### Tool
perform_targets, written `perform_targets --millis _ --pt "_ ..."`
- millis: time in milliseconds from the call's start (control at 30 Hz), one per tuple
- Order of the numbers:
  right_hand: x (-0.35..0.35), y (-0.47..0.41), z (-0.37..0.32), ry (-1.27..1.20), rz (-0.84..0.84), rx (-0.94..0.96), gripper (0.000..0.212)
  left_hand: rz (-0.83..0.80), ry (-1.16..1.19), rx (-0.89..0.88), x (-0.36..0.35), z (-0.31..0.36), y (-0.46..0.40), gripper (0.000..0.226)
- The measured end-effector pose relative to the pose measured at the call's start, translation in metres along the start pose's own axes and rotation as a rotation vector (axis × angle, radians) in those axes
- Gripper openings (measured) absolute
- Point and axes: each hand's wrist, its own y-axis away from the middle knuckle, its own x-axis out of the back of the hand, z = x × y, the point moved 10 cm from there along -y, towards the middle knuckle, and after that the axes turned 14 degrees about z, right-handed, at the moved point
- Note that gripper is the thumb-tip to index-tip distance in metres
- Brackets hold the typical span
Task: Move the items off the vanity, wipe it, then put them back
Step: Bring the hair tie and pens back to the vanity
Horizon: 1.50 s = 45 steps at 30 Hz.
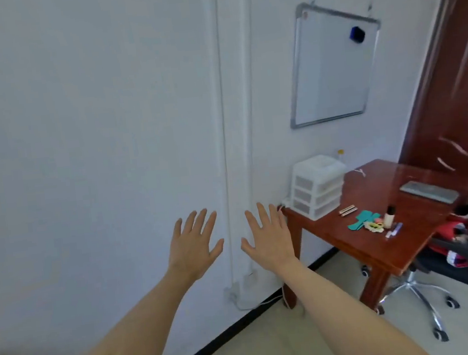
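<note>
My left hand [195, 243] and my right hand [268, 237] are held out flat in front of me, fingers spread, holding nothing, well left of the vanity. The vanity is a red-brown wooden table [378, 246] at the right. On it stand a white three-drawer organiser [316, 187], a small white bottle with a dark cap [389, 216], a teal hair clip [362, 218], two slim brown sticks [347, 210], a flowery hair tie [374, 225], a small tube [393, 230] and a grey flat case [429, 191].
A whiteboard [331, 66] with a blue eraser hangs on the white wall above the table. A dark brown door [453, 82] stands at the right. An office chair on castors [430, 295], with red and dark fabric on its seat, sits under the table's right side.
</note>
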Motion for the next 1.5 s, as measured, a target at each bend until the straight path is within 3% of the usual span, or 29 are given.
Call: perform_targets --millis 333,567,700,833,933,1233,1500 --pt "0.032 -0.031 0.279 0.207 0.069 -0.244 0.059 0.186 0.325 -0.247 -0.042 0.260 -0.166 0.061" --pt "-0.009 -0.032 0.409 0.309 0.033 -0.329 0.063 0.137 0.461 -0.366 -0.105 0.370 -0.234 0.061" --pt "-0.043 -0.034 0.491 0.360 -0.018 -0.472 0.061 0.086 0.497 -0.414 -0.159 0.429 -0.275 0.064" --pt "-0.075 -0.028 0.547 0.332 -0.034 -0.638 0.061 0.028 0.500 -0.456 -0.218 0.477 -0.302 0.064" --pt "-0.110 -0.016 0.584 0.333 -0.095 -0.701 0.048 -0.057 0.540 -0.504 -0.262 0.513 -0.312 0.061" --pt "-0.233 0.028 0.670 0.220 -0.314 -0.819 0.055 -0.240 0.581 -0.529 -0.387 0.593 -0.303 0.048" --pt "-0.327 0.015 0.715 0.095 -0.381 -0.985 0.061 -0.407 0.485 -0.499 -0.482 0.622 -0.297 0.059"
